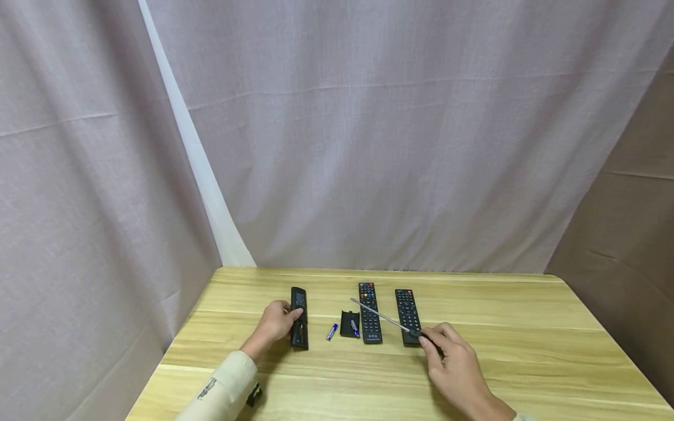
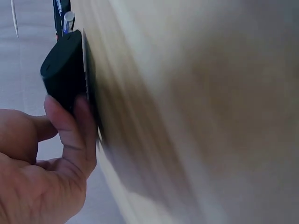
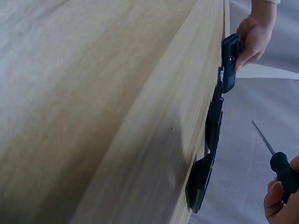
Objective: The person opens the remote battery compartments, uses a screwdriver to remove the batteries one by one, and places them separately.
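Note:
My left hand [image 1: 279, 325] grips the long side of a black remote [image 1: 299, 318] lying at the left of a wooden table [image 1: 526, 351]. In the left wrist view the thumb [image 2: 70, 135] presses on the remote's end [image 2: 65, 70]. My right hand [image 1: 447, 354] pinches the black handle of a thin screwdriver [image 1: 416, 334], and the metal shaft points up and left over two other remotes. Between the left remote and the middle remote [image 1: 370, 313] lie a loose blue battery [image 1: 332, 332] and a black battery cover [image 1: 348, 323] with a second battery [image 1: 355, 328] beside it.
The right remote [image 1: 408, 316] lies face up just ahead of my right hand. Grey cloth [image 1: 368, 146] hangs behind and beside the table. In the right wrist view the remotes [image 3: 214, 126] show edge-on and the screwdriver [image 3: 282, 170] hovers off the table.

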The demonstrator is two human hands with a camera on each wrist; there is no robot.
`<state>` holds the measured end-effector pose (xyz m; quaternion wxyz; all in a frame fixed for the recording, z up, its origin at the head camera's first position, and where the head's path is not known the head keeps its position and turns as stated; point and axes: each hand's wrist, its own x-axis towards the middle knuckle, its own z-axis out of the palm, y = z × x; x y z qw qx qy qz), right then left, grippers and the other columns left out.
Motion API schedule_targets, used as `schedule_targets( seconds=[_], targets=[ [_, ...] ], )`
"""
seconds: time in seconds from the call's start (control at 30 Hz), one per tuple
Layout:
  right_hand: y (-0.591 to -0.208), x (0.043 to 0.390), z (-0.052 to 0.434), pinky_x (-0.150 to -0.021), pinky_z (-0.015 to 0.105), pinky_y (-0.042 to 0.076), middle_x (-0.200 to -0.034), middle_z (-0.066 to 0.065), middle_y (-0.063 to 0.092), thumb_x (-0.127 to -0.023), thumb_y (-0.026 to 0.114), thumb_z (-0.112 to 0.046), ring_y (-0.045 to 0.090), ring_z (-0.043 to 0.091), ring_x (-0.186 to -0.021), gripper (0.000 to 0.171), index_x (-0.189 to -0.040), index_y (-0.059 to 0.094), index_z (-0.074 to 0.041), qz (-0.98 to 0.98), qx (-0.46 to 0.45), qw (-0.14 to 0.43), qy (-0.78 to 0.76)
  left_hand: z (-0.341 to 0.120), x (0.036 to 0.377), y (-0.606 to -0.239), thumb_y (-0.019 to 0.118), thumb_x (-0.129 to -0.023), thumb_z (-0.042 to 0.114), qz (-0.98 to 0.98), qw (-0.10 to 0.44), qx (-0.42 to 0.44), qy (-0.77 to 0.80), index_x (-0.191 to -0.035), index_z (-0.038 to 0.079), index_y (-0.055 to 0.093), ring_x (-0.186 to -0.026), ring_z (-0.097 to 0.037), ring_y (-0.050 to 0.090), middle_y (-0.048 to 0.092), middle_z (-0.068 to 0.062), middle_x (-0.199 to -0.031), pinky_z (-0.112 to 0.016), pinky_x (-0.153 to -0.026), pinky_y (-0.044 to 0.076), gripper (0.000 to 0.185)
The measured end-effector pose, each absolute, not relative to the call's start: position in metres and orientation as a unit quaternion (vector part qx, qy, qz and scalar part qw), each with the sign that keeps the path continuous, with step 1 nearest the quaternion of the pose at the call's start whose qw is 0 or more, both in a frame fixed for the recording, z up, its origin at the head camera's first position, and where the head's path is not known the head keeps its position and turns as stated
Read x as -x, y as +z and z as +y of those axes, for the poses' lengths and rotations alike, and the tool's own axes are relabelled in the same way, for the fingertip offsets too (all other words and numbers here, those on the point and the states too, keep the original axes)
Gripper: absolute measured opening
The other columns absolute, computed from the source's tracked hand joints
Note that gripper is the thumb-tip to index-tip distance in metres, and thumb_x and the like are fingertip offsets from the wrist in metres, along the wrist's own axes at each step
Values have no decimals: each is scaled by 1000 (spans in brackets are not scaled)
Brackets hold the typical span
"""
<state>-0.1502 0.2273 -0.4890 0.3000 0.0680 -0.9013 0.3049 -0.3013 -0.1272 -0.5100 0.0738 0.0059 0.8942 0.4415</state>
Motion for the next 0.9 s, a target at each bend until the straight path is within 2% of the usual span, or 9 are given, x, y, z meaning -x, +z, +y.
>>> schedule_targets(
  seconds=[0.17,0.33,0.6,0.9],
  targets=[
    [-489,150,231,-58,12,47,-94,-2,71,-93,76,2,53,-4,-77,14,-106,81,3,-895,-77,315,305,-127,307,-508,69,-106,23,911,78,-12,406,-108,-5,65,-47,-16,65,70,-13,-78,-26,-42,57,29],
    [-490,151,233,-59,8,45,-93,-4,70,-93,76,2,54,-3,-77,14,-106,81,2,-894,-77,321,304,-126,310,-504,69,-106,25,917,88,-11,390,-108,-2,64,-51,-16,68,69,-13,-83,-27,-45,61,28],
    [-492,151,234,-61,7,43,-94,-5,70,-93,77,1,53,-4,-77,14,-106,81,0,-891,-75,326,306,-134,309,-501,70,-105,28,932,97,-25,348,-88,4,57,-53,-18,69,67,-11,-72,-27,-46,61,33],
    [-492,150,236,-59,7,41,-92,-7,70,-92,79,1,52,-5,-77,13,-103,82,-3,-887,-72,337,308,-139,308,-507,66,-108,30,925,117,-27,360,-89,3,58,-55,-18,67,66,-10,-70,-29,-48,63,33]
  ],
)
